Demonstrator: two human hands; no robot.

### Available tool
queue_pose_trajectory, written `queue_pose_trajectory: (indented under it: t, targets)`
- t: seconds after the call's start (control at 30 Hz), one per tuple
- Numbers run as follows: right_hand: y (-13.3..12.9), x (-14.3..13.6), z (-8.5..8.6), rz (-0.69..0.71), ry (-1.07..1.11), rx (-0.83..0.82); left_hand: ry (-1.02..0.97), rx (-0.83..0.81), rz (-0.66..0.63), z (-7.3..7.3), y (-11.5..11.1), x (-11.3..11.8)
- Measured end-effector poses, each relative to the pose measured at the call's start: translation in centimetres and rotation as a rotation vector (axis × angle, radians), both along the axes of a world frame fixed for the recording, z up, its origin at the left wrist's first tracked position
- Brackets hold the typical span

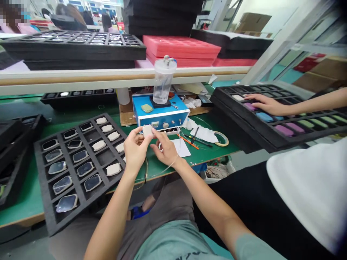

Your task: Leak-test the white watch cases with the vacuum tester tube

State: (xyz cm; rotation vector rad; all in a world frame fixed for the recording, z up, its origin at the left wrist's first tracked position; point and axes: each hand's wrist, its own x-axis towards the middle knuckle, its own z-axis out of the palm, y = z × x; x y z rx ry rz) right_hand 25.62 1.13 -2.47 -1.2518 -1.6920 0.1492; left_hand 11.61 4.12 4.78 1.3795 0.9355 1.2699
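And there's the soft sage-green fabric T-shirt (169,240), dark printed lettering (200,256) just peeking in at the bottom edge! A matching short green sleeve (256,245) wraps the right upper arm. Below, grey-brown cloth legwear (170,202), loosely creased over the lap. Left hand (136,147) bare, right hand (166,150) bare too, both forearms uncovered!

Tray (45,191): matt foam. Held piece (147,130): smooth, matt. Canister (162,85): glossy plastic.
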Motion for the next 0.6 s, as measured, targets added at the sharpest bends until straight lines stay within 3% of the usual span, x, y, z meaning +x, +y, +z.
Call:
queue_pose_trajectory:
  t: [0.1,0.17,0.23,0.3,0.37,0.47,0.53,0.6]
  targets:
    - [0.1,-3.0,-0.3,-0.04,-0.049,0.04,0.083,-0.015,0.054,0.7,-1.1,-3.2]
    - [0.3,-6.0,-0.7,0.045,-0.11,-0.01,0.147,-0.082,0.176,0.5,-1.6,-6.2]
    - [0.9,-8.0,-0.9,0.087,-0.141,-0.107,0.034,-0.13,0.266,-0.3,-1.2,-8.1]
    - [1.3,-7.9,-0.5,0.059,-0.206,-0.111,-0.09,-0.159,0.263,-0.9,-0.5,-7.9]
    - [0.8,-6.3,0.3,0.022,-0.253,-0.074,-0.176,-0.162,0.196,-0.8,-0.4,-6.3]
    - [-0.4,-4.3,0.8,0.029,-0.206,-0.043,-0.17,-0.114,0.064,-0.4,-1.5,-4.9]
    - [-0.7,-4.2,0.3,0.056,-0.022,-0.048,-0.115,-0.067,0.016,-0.7,-2.0,-5.6]
    - [-0.7,-4.7,-0.3,0.092,0.315,-0.176,-0.076,-0.052,0.031,-1.4,-2.2,-7.4]
